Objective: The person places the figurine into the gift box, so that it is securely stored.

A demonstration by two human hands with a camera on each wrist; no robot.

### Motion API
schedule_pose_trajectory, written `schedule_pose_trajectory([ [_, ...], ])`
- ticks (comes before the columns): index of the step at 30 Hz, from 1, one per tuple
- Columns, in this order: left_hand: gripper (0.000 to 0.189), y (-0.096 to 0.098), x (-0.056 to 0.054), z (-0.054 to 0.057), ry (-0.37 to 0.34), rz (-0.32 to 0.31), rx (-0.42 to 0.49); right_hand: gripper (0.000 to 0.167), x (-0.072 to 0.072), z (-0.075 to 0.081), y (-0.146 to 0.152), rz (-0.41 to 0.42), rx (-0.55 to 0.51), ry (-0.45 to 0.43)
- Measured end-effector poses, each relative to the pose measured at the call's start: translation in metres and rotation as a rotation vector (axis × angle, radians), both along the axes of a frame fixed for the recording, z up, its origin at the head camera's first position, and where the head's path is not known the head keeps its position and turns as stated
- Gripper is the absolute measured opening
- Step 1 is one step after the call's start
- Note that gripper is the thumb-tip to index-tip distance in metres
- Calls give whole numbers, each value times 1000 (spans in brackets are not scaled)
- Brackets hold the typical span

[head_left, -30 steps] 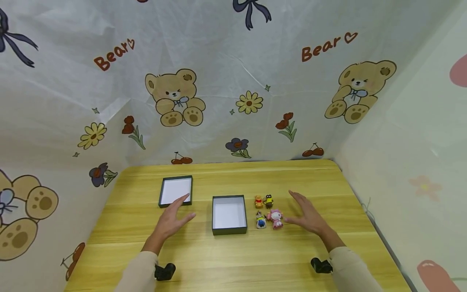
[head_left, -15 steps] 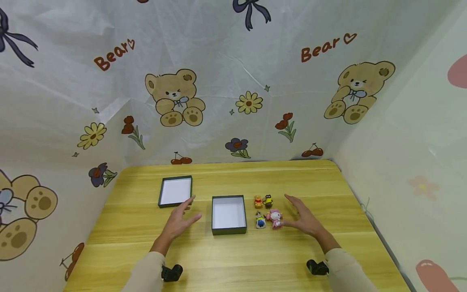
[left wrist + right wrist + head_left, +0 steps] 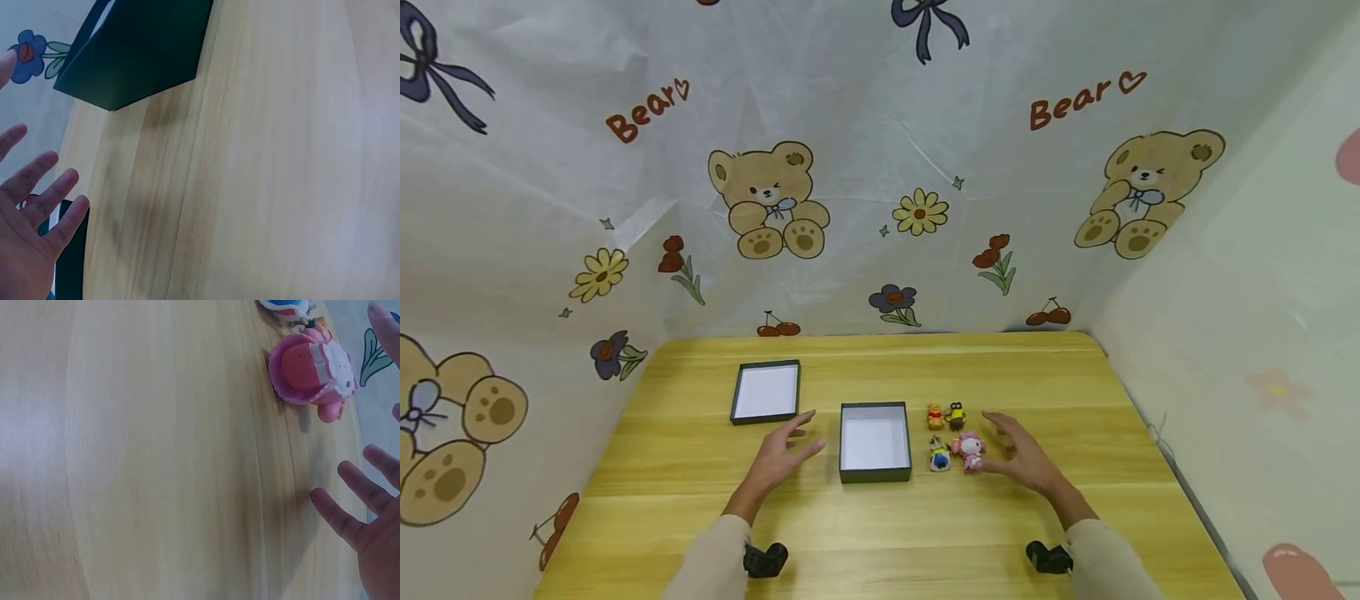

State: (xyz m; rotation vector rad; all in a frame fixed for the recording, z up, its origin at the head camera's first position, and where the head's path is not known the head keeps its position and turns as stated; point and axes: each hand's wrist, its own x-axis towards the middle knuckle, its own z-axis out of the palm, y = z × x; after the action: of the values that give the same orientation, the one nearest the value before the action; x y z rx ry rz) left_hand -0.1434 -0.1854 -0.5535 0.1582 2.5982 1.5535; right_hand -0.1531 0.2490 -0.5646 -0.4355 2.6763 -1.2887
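Note:
In the head view a dark green box (image 3: 875,476) with a white inside stands open-topped mid-table. My left hand (image 3: 781,457) hovers just left of it, fingers spread and holding nothing; the left wrist view shows that hand (image 3: 37,219) below the box (image 3: 147,56). To the box's right are several small toy figures: a pink one (image 3: 970,451), a blue-and-white one (image 3: 939,455), an orange bear (image 3: 935,417) and a yellow-and-black one (image 3: 956,416). My right hand (image 3: 1024,457) is beside the pink figure (image 3: 312,369), thumb overlapping its edge in the head view, fingers spread and nothing held.
A shallow dark green lid (image 3: 766,392), white inside, lies behind my left hand at the back left. The wooden table (image 3: 880,542) meets a bear-print cloth (image 3: 850,275) along its back edge. A pale wall (image 3: 1247,333) borders the right side.
My left hand has moved right, from the lid toward the box. My right hand has shifted slightly left, closer to the pink figure. The box, lid and figures keep their places on the table.

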Motion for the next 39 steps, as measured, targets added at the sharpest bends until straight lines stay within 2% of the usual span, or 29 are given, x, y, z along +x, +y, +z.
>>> schedule_pose_trajectory([
  [7, 61, 8, -2, -3, -48, 1, 55, 80, 0, -3, -4, -4, -19, 12],
  [14, 61, 12, -4, -6, -125, 25, 103, 75, 1, -3, -8, -5, -76, -39],
  [22, 56, 22, -7, -11, -171, 21, 171, 69, -1, -4, -12, -18, -108, -63],
  [30, 52, 38, -3, -4, -221, 53, 220, 64, -1, -8, -16, -33, -129, -96],
  [34, 53, 42, -2, -4, -232, 55, 226, 60, 2, 2, -21, -44, -146, -121],
  [39, 54, 43, -4, -12, -237, 51, 237, 53, 9, 24, -27, -26, -169, -138],
])
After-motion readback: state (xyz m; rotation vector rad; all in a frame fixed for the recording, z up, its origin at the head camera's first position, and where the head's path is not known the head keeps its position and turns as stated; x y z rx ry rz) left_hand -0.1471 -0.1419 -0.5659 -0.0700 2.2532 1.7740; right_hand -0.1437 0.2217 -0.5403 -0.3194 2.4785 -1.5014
